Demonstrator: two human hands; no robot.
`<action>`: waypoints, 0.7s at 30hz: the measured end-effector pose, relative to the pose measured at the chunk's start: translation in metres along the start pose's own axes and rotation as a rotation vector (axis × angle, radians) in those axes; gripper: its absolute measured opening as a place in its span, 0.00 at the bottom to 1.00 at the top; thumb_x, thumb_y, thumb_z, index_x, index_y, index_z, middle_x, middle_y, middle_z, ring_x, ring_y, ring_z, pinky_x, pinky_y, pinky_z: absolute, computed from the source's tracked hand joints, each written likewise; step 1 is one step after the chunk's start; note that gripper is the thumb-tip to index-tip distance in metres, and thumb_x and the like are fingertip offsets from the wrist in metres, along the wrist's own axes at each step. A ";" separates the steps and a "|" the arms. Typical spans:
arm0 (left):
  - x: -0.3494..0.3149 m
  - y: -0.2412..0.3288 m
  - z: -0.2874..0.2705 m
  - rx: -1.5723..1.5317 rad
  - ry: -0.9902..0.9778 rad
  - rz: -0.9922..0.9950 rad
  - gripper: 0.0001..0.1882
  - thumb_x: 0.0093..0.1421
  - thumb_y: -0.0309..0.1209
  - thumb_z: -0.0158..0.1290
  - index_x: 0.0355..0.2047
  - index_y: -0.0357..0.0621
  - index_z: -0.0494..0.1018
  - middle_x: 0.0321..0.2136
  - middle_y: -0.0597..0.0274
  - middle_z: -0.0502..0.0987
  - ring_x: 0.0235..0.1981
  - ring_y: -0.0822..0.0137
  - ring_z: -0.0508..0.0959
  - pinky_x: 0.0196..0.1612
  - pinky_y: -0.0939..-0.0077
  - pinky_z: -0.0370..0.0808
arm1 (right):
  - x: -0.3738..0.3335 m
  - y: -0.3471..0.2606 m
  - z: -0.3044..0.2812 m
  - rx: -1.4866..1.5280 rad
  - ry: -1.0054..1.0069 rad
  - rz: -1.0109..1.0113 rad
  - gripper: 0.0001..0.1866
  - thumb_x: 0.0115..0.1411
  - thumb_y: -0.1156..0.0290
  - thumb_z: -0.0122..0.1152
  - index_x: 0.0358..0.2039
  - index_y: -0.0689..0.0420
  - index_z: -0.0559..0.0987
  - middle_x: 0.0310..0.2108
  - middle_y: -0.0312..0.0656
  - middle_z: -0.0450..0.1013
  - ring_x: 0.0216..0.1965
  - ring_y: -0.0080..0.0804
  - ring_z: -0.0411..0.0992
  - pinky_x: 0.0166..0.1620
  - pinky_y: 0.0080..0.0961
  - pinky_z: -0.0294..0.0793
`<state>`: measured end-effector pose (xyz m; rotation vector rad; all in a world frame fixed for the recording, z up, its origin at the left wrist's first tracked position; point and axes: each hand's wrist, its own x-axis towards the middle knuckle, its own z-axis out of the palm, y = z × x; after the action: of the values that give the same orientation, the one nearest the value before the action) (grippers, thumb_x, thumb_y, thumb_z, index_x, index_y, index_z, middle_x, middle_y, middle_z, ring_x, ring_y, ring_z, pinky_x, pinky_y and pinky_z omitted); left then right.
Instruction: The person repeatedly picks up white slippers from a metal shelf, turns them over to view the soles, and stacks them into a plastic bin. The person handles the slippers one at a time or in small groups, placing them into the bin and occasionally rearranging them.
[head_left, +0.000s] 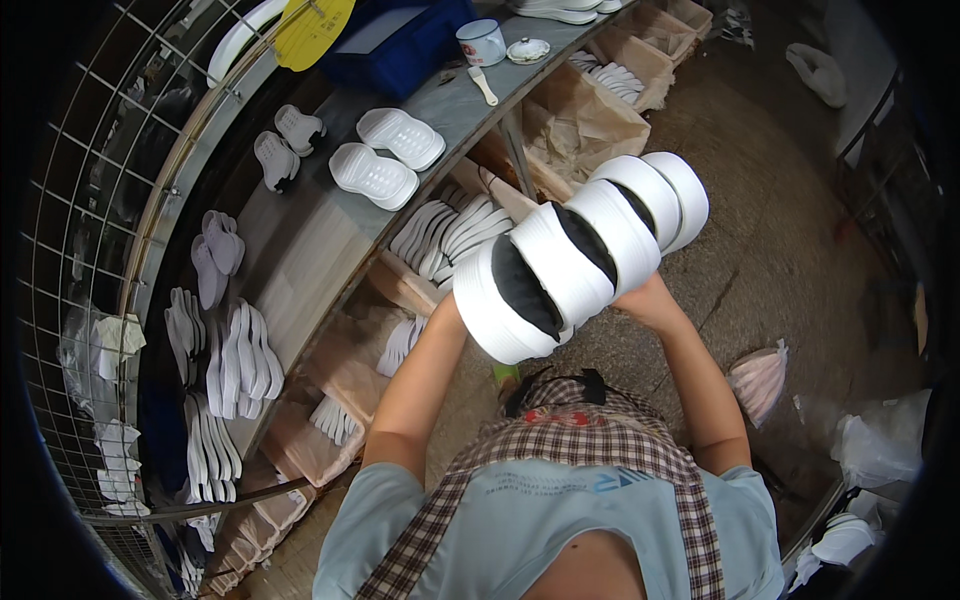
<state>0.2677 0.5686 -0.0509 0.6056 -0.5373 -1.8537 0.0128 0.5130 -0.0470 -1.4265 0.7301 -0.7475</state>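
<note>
A row of thick white shoe soles (570,262) with black parts between some of them is held up in front of my body, slanting from lower left to upper right. My left hand (453,312) is at the near left end of the row; its fingers are hidden behind the soles. Under the middle of the row, my right hand (647,304) is closed against the soles, with its fingertips out of sight.
Along the left runs a grey workbench (300,265) bearing a pair of white soles (388,158), more soles, a mug (481,43), a brush (483,86) and a blue crate (395,50). Lined bins (585,120) holding soles stand below. A plastic bag (759,385) lies on the floor (770,230).
</note>
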 end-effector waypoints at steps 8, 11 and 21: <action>-0.001 -0.002 -0.001 0.006 0.001 -0.015 0.25 0.62 0.38 0.44 0.52 0.27 0.64 0.44 0.44 0.74 0.40 0.55 0.78 0.42 0.65 0.79 | 0.001 0.001 -0.003 -0.073 0.053 -0.104 0.42 0.41 0.64 0.73 0.56 0.60 0.64 0.56 0.48 0.64 0.59 0.40 0.61 0.59 0.37 0.60; 0.000 -0.004 0.001 -0.004 0.005 -0.013 0.25 0.62 0.38 0.44 0.52 0.27 0.64 0.44 0.44 0.74 0.40 0.55 0.78 0.42 0.66 0.79 | 0.001 0.001 -0.007 -0.109 0.048 -0.115 0.40 0.43 0.69 0.72 0.57 0.59 0.64 0.57 0.46 0.63 0.59 0.39 0.60 0.60 0.37 0.58; -0.017 -0.028 0.003 -0.097 0.054 0.026 0.25 0.61 0.37 0.44 0.51 0.27 0.64 0.44 0.44 0.74 0.40 0.55 0.78 0.42 0.66 0.79 | 0.007 -0.010 -0.017 -0.368 0.067 -0.299 0.39 0.46 0.70 0.70 0.59 0.58 0.63 0.58 0.47 0.62 0.60 0.41 0.59 0.60 0.37 0.59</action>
<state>0.2509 0.5941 -0.0633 0.5790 -0.4157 -1.8224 0.0024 0.4974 -0.0374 -1.8801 0.7402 -0.9281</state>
